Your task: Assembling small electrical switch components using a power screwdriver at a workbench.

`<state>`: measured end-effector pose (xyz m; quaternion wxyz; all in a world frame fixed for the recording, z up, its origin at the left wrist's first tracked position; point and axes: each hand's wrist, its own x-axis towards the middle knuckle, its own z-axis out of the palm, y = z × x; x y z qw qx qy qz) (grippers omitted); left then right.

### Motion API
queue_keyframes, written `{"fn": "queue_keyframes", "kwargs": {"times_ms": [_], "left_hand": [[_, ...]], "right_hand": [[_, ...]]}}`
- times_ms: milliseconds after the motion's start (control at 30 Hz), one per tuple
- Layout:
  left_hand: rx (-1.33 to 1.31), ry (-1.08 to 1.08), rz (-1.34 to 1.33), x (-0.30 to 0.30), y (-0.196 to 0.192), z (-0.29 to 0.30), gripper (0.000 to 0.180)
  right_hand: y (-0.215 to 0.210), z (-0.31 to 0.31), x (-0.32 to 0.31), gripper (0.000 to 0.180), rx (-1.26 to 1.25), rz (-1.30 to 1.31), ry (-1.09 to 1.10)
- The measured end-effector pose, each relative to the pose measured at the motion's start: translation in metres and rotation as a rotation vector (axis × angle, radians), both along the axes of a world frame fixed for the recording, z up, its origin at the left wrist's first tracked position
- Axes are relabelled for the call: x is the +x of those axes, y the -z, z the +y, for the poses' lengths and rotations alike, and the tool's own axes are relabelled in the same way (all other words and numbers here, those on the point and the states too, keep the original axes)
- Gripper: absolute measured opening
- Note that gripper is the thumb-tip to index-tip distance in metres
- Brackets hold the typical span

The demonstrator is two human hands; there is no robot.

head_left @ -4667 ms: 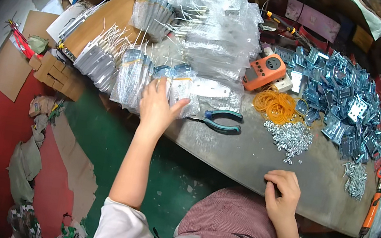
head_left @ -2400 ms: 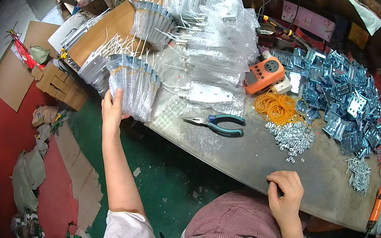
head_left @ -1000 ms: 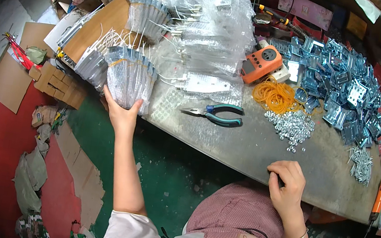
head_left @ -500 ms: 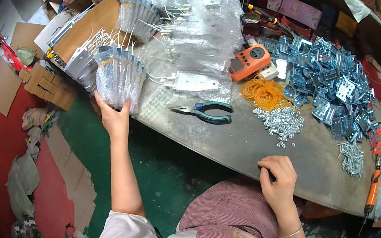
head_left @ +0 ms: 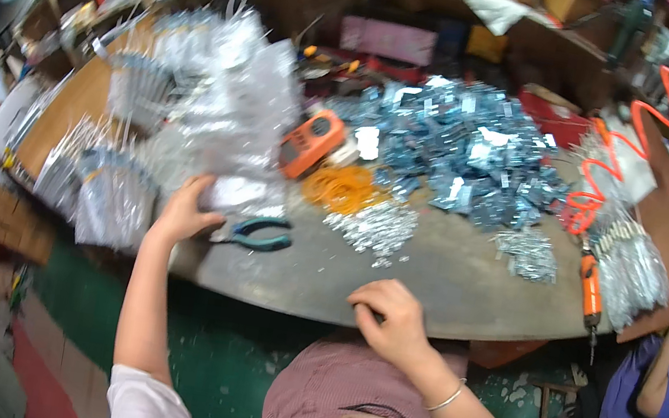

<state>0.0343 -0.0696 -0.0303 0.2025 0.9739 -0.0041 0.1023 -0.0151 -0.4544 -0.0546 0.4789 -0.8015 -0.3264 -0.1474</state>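
Left hand [head_left: 185, 212] is now laid open on a clear plastic packet [head_left: 245, 193] just beside the teal-handled pliers [head_left: 256, 236], fingers spread, not clamped on anything. Half a second ago it was held against the fanned packet stack [head_left: 104, 199] further out from the pliers at the bench [head_left: 444, 288] edge; that stack has been let go and left in place. Right hand [head_left: 391, 323] is loosely curled at the near bench edge, across from the pliers, as before; whether anything small is pinched cannot be told. Judgement: stacking looks finished, a fresh packet being reached for. Orange rubber bands [head_left: 342, 188] and loose metal bits [head_left: 375, 226] lie just beyond the pliers.
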Motion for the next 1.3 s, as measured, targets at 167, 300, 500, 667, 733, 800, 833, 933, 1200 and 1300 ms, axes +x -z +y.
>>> {"fn": "queue_keyframes", "kwargs": {"times_ms": [167, 300, 500, 667, 733, 800, 833, 933, 1200, 1300], "left_hand": [[0.16, 0.042, -0.05, 0.01, -0.002, -0.006, 0.059], [0.251, 0.047, -0.131, 0.001, -0.011, -0.021, 0.045], [0.275, 0.122, -0.181, -0.06, -0.096, -0.109, 0.046], [0.254, 0.666, -0.174, -0.071, -0.137, -0.217, 0.052], [0.371, 0.494, -0.771, -0.074, -0.139, -0.226, 0.042], [0.227, 0.409, -0.837, -0.073, -0.11, -0.219, 0.031], [-0.325, 0.348, -0.725, -0.064, -0.082, -0.226, 0.042], [-1.171, 0.418, -0.313, -0.047, -0.041, -0.273, 0.061], [-1.343, 0.592, 0.114, -0.042, -0.016, -0.331, 0.073], [-1.118, 0.629, -0.014, -0.032, 0.004, -0.334, 0.065]], "right_hand": [[0.0, -0.009, -0.011, 0.01, 0.108, 0.119, -0.002], [-0.006, -0.022, -0.016, 0.012, 0.121, 0.13, -0.016], [-0.063, -0.018, -0.021, 0.057, -0.054, -0.249, 0.016], [-0.037, -0.024, -0.01, 0.06, -0.118, -0.072, 0.063], [-0.026, -0.039, -0.007, 0.044, -0.034, -0.152, 0.095], [-0.025, -0.048, -0.021, 0.033, 0.738, 0.63, 0.074], [-0.025, -0.057, -0.024, 0.036, 0.825, 0.692, 0.026], [-0.017, -0.07, -0.033, 0.047, 0.86, 0.744, -0.013], [-0.031, -0.12, 0.01, 0.044, -0.184, 0.542, 0.017], [-0.028, -0.139, 0.049, 0.034, -0.058, 0.241, 0.383]]}}
